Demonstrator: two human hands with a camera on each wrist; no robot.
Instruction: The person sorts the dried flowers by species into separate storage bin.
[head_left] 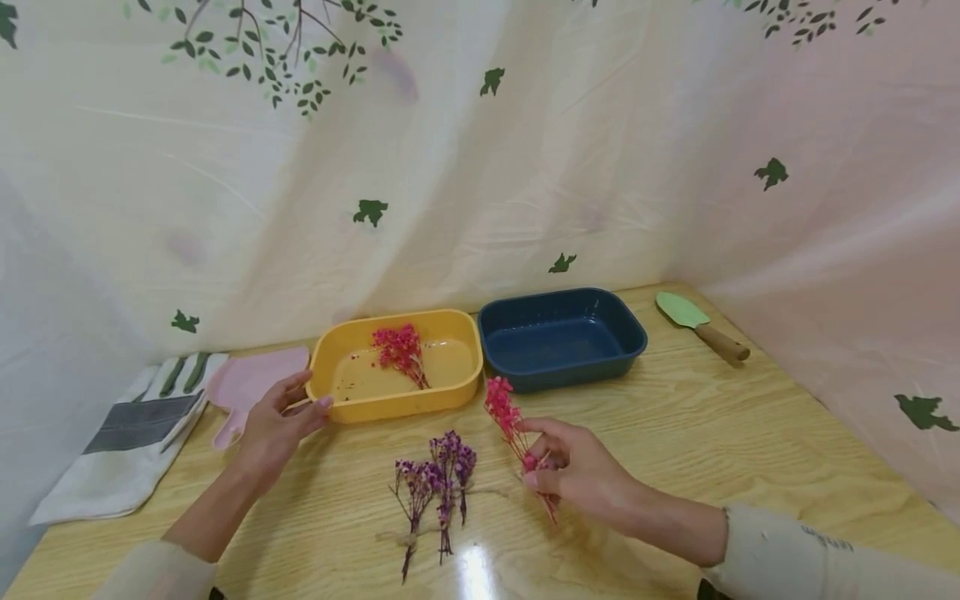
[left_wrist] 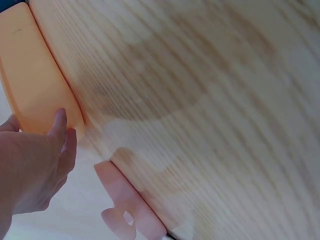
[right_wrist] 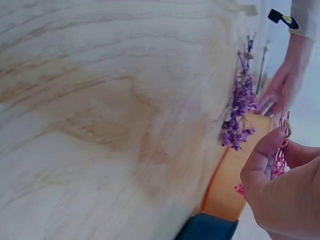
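Note:
My right hand [head_left: 581,471] pinches a bunch of pink dried flowers [head_left: 501,404] by its stems, blooms pointing up and away. In the right wrist view twine [right_wrist: 286,128] wraps those stems. At the left end of the yellow tray [head_left: 408,407], my left hand [head_left: 273,429] holds the near corner, thumb and fingers about the wall. Another pink bunch [head_left: 401,354] lies inside that tray, with small fallen bits around it. Purple dried flowers [head_left: 452,467] lie in bunches on the table between my hands, with twine by their stems.
A dark blue tray [head_left: 562,367] stands right beside the yellow one. Far right lies a trowel [head_left: 682,310] with a green blade and wooden handle. To the left are a pink dustpan-like piece [head_left: 258,379] and a folded striped cloth [head_left: 112,479]. A printed curtain [head_left: 450,167] hangs behind the wooden table [head_left: 697,433].

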